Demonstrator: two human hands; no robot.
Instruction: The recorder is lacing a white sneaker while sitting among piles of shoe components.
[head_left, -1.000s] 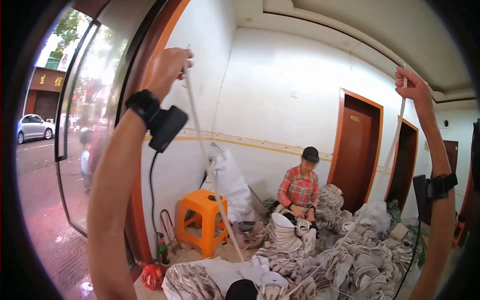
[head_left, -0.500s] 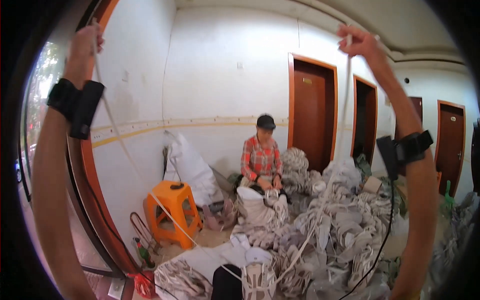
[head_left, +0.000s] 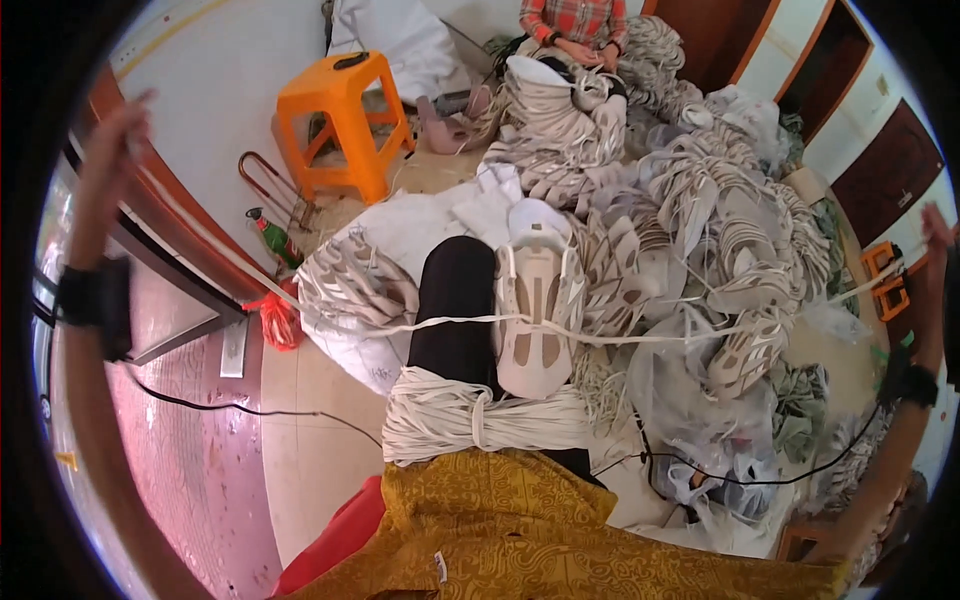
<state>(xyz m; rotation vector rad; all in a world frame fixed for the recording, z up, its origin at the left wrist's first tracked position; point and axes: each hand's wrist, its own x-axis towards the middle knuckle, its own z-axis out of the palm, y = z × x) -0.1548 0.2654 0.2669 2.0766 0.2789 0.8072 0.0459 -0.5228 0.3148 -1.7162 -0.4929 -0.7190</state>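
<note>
A long cream shoelace [head_left: 440, 322] runs between my hands across the picture, at the level of a beige and white shoe upper [head_left: 538, 300]. My left hand [head_left: 118, 145], blurred, is raised at the far left and closed on one end of the lace. Toward the far right edge, my right hand [head_left: 937, 228] grips the other end, its fingers partly hidden by blur and angle. The upper lies toe toward me, beside a black cloth-covered shape like a knee [head_left: 455, 290]. A tied bundle of cream laces [head_left: 480, 418] rests across my lap, on a mustard patterned garment [head_left: 500, 500].
Piles of shoe uppers [head_left: 740, 220] and clear plastic bags [head_left: 680, 400] lie to the right. An orange stool [head_left: 345, 90] and a green bottle [head_left: 272, 236] stand at the back left. A person in a plaid shirt [head_left: 575, 18] sits at the back. Black cables [head_left: 250, 408] trail from both wrists.
My view has tilted down. Both hands have come down and moved outward, and the lace, which hung as a V from raised hands, now stretches sideways over the upper.
</note>
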